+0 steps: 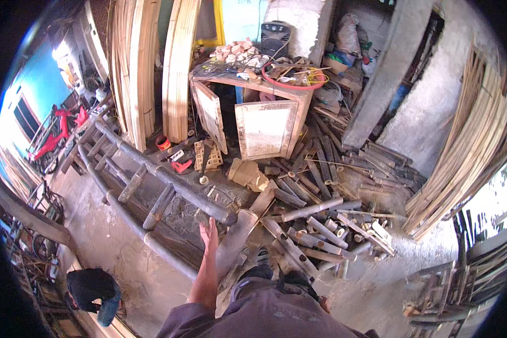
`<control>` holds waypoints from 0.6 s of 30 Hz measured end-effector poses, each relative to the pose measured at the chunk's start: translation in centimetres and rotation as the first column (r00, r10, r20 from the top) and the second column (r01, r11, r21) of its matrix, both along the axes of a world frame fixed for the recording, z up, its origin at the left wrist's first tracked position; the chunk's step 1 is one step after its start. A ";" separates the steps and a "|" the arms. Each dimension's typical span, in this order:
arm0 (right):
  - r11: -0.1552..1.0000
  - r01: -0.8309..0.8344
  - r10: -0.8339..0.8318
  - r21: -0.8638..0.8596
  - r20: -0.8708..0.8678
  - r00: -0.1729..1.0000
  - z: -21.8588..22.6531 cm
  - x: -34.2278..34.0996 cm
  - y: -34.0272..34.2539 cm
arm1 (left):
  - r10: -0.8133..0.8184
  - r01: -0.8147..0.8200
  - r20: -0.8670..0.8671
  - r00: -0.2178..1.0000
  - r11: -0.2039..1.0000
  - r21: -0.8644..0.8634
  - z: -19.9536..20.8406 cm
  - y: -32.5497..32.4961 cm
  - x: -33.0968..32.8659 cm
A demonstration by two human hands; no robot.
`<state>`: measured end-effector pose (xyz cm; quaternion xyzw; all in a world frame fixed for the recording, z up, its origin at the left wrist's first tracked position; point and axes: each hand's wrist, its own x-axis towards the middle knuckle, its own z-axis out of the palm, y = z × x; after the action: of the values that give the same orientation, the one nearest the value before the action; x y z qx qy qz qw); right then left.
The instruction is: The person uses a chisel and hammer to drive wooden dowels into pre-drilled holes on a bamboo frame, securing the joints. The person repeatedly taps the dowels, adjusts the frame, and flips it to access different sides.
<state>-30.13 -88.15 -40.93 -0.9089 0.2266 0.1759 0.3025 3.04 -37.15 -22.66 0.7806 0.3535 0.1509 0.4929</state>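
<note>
My left hand [209,232] is raised in front of me, fingers stretched out and apart, with nothing in it. It is beside the near end of a bamboo ladder [177,188] made of two long grey poles joined by several rungs. Whether the fingertips touch the pole, I cannot tell. Close to that end, a thick wooden beam [236,239] slants across the floor. Of my right hand only a small patch of skin [324,304] shows by my right side; its fingers are hidden.
Cut bamboo pieces [321,234] lie heaped ahead to the right. A cabinet [266,129] with open doors stands at the back, cluttered on top. Bamboo strips [467,146] lean at right. A person [93,287] bends down at lower left. A red motorbike [52,138] stands far left.
</note>
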 end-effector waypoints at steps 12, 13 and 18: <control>0.995 -0.097 0.097 -0.010 0.234 0.967 14.9 41.8 3.9 | 0.425 -0.462 -0.183 0.887 0.803 -0.375 1.2 -0.4 11.0; 0.983 -0.168 0.181 -0.070 0.246 0.952 16.3 46.3 5.1 | 0.437 -0.471 -0.179 0.882 0.800 -0.371 0.5 -0.1 11.0; 0.908 -0.285 0.397 -0.308 0.409 0.822 24.4 67.7 12.4 | 0.481 -0.476 -0.081 0.873 0.806 -0.352 3.2 -0.6 11.1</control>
<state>37.55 -75.72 -16.53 -0.9791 -0.0003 -0.0221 0.2019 14.09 -37.75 -19.48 0.5611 0.5572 0.2074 0.5758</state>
